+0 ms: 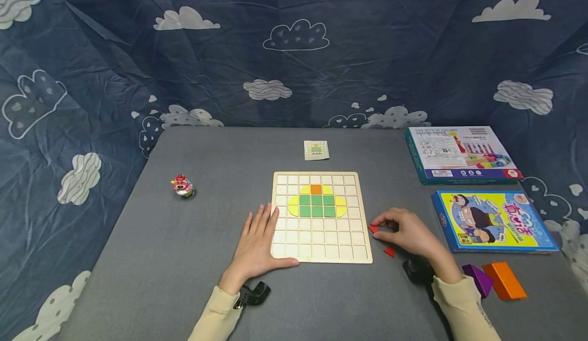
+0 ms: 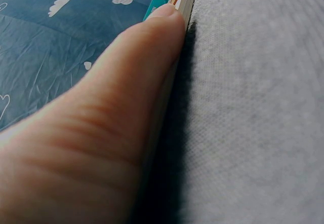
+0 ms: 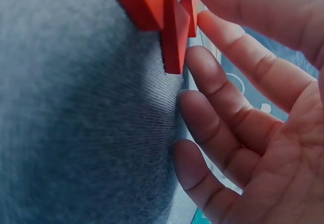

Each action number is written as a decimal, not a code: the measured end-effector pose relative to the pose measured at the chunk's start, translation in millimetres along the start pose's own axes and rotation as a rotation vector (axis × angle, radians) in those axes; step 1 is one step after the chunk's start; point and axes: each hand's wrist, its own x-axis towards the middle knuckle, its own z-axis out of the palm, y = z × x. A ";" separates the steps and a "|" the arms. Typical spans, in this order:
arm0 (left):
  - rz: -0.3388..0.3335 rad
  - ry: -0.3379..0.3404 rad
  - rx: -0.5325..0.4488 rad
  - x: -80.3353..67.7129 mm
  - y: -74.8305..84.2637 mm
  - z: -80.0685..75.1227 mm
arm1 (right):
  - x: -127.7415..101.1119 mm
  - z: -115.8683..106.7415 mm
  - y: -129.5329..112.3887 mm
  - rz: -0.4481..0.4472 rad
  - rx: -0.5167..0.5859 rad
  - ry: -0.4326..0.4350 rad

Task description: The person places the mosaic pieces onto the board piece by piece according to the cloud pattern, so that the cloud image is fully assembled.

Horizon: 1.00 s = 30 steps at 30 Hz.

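A wooden grid board [image 1: 321, 239] bears green squares [image 1: 317, 205], yellow rounded pieces [image 1: 340, 206] and one orange square [image 1: 316, 189]. My left hand [image 1: 257, 246] rests at its lower left corner, fingers straight and spread along the left edge. The left thumb [image 2: 147, 46] lies along the board's near edge. Right of the board, my right hand [image 1: 406, 231] pinches a small red triangle [image 3: 189, 13] between thumb and index finger, close over the table. Another red triangle [image 1: 389, 252] lies below that hand; the right wrist view shows further red pieces [image 3: 174, 36] beside the fingertips.
A small pattern card [image 1: 316, 150] lies beyond the board. On the left stands a colourful figurine [image 1: 182, 186]. At the right are a white-and-purple box [image 1: 461, 154], a blue-and-yellow box [image 1: 496, 221], a purple block [image 1: 479, 279] and an orange block [image 1: 504, 281] near the right forearm.
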 end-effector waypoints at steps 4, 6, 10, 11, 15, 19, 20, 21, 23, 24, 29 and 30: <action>0.001 0.001 -0.001 0.0 0.1 -0.6 | 0.0 1.2 -1.1 0.006 -0.022 0.014; 0.001 0.002 -0.004 0.0 0.2 -1.1 | 0.3 2.0 -2.5 0.007 -0.041 0.020; -0.002 0.000 -0.006 0.2 0.1 -1.7 | 1.8 3.4 -6.3 0.017 -0.067 0.016; -0.002 -0.001 -0.006 0.2 0.0 -1.5 | 2.2 3.8 -7.2 0.020 -0.065 0.013; -0.001 -0.002 -0.006 0.3 -0.1 -1.0 | 2.9 5.6 -9.3 0.027 -0.043 0.013; 0.000 0.002 -0.007 0.4 0.2 -0.9 | 2.1 8.3 -10.8 0.042 -0.007 0.022; 0.000 0.003 -0.007 0.3 0.3 -1.0 | 1.7 8.8 -11.6 0.051 0.005 0.020; 0.000 0.005 -0.006 0.3 0.3 -1.0 | 1.3 9.3 -12.0 0.058 0.016 0.019; -0.001 0.006 -0.005 0.2 0.4 -1.1 | 0.8 10.2 -12.5 0.069 0.034 0.019; -0.001 0.007 -0.005 0.1 0.4 -1.1 | 0.6 10.6 -12.5 0.074 0.041 0.020; 0.003 0.007 -0.015 -0.2 0.5 -1.1 | -1.1 12.4 -11.2 0.084 0.064 0.054; 0.004 0.006 -0.014 -0.2 0.5 -1.1 | -1.6 12.7 -10.7 0.082 0.072 0.064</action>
